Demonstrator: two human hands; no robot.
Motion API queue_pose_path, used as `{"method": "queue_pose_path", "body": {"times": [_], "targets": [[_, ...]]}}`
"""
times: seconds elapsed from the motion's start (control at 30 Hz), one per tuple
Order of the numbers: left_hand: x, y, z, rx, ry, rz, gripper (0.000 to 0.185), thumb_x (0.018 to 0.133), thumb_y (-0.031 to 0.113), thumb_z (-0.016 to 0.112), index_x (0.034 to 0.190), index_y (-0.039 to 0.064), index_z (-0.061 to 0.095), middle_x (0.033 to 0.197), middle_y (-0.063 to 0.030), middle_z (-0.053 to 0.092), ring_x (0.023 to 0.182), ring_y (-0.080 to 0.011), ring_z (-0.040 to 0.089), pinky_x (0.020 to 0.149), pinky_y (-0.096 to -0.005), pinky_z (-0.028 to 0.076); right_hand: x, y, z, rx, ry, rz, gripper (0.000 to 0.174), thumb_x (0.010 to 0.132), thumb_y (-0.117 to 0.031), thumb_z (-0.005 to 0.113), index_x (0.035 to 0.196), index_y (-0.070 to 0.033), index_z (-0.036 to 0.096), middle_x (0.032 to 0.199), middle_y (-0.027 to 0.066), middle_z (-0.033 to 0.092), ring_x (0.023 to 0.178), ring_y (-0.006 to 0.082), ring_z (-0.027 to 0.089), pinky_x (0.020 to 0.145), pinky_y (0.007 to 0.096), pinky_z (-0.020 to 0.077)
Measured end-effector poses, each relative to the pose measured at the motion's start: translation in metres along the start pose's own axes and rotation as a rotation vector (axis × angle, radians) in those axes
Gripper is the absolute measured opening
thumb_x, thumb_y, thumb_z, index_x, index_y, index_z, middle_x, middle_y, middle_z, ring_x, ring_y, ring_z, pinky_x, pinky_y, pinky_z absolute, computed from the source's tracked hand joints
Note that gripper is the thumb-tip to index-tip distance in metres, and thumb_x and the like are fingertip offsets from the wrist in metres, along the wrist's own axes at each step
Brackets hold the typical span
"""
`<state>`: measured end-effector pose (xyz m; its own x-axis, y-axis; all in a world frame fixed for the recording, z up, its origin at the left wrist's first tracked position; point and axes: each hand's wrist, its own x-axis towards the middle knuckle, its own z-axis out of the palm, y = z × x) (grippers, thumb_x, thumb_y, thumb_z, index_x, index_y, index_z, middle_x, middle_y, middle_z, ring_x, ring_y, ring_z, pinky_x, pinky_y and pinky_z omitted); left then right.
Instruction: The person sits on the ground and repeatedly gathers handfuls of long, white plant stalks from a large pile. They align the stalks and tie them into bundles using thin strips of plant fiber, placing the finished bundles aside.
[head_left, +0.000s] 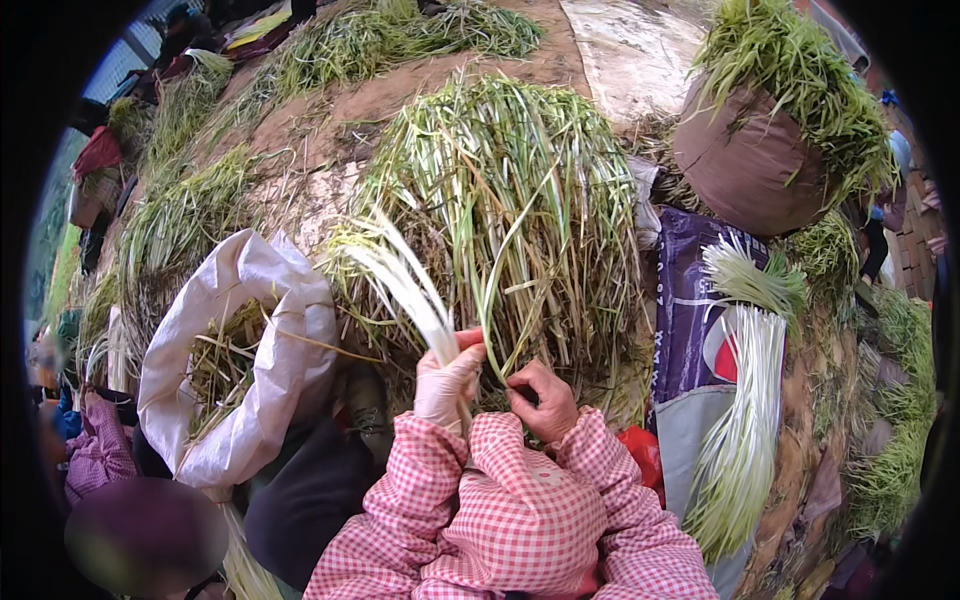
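My left hand (448, 382), in a thin pale glove, is closed around a small bunch of white plant stalks (409, 292) that point up and left. Beside it on the right, my bare right hand (541, 401) pinches the lower end of one green stalk (489, 322) between thumb and fingers. Just beyond both hands rises a large heap of green and white long-stemmed plants (517, 195), with brown dry leaves among them. To the right, a bundle of clean white stalks (750, 390) with pale green ends lies on a purple printed sack (679, 315) and a grey cloth.
An open white woven sack (300, 330) holding plant scraps stands at left. A brown wrapped bundle (750, 165) topped with greens is at upper right. Something red (643, 457) lies beside my right sleeve. More plant heaps (187, 217) and other people are around, one in a checked sleeve (101, 446).
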<state>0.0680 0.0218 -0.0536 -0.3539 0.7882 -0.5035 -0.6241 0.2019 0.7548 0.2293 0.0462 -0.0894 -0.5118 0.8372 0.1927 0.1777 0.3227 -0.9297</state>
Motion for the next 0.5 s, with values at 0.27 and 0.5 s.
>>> {"method": "queue_pose_path", "body": {"times": [0.27, 0.5], "targets": [[0.001, -0.009, -0.005, -0.142, -0.032, -0.039, 0.015, 0.081, 0.005, 0.063, 0.093, -0.002, 0.062, 0.076, -0.0092, 0.066, 0.039, -0.0043, 0.043, 0.035, -0.0162, 0.031, 0.009, 0.013, 0.021, 0.665, -0.108, 0.542, 0.027, 0.086, -0.023, 0.06, 0.1, 0.0, 0.054, 0.086, 0.004, 0.058, 0.078, 0.0118, 0.053, 0.071, 0.0266, 0.044], [-0.001, 0.004, -0.011, -0.188, -0.005, 0.064, 0.01, 0.079, 0.002, 0.063, 0.088, 0.001, 0.06, 0.087, -0.0149, 0.066, 0.059, -0.0124, 0.061, 0.035, -0.0179, 0.038, -0.021, 0.034, -0.007, -0.128, -0.475, 0.836, 0.03, 0.088, -0.029, 0.052, 0.093, 0.0, 0.061, 0.089, 0.0124, 0.064, 0.076, 0.0198, 0.06, 0.069, 0.0341, 0.048]]}}
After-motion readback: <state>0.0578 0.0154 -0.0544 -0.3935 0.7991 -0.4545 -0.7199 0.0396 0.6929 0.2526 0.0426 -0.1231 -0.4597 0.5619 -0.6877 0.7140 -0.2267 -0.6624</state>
